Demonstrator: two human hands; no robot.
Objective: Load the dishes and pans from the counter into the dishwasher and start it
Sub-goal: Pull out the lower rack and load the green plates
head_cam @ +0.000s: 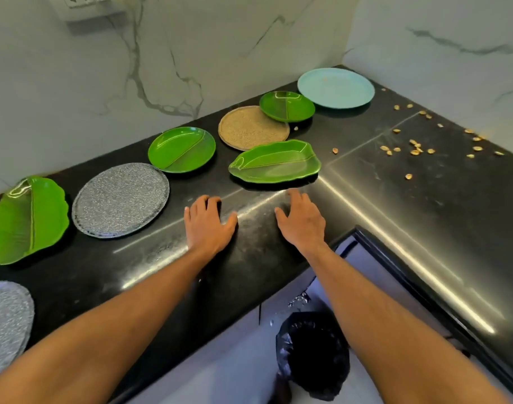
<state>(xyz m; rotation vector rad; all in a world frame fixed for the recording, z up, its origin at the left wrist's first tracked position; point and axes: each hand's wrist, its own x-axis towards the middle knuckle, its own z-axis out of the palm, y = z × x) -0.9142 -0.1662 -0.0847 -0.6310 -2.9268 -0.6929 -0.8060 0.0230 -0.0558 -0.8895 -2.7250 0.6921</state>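
Note:
Several plates lie spread on the black counter. Nearest my hands is a green leaf-shaped plate. Behind it are a tan round plate, a small green round plate that overlaps the tan one, and a light blue plate in the corner. To the left lie another green round plate, a grey speckled plate and a large green leaf plate. My left hand rests flat on the counter. My right hand hovers open just short of the leaf plate, holding nothing.
Another grey speckled plate is cut off at the left edge. Nut shells are scattered over the right part of the counter. A bin lined with a black bag stands on the floor below the counter's inner corner. Marble walls close the corner.

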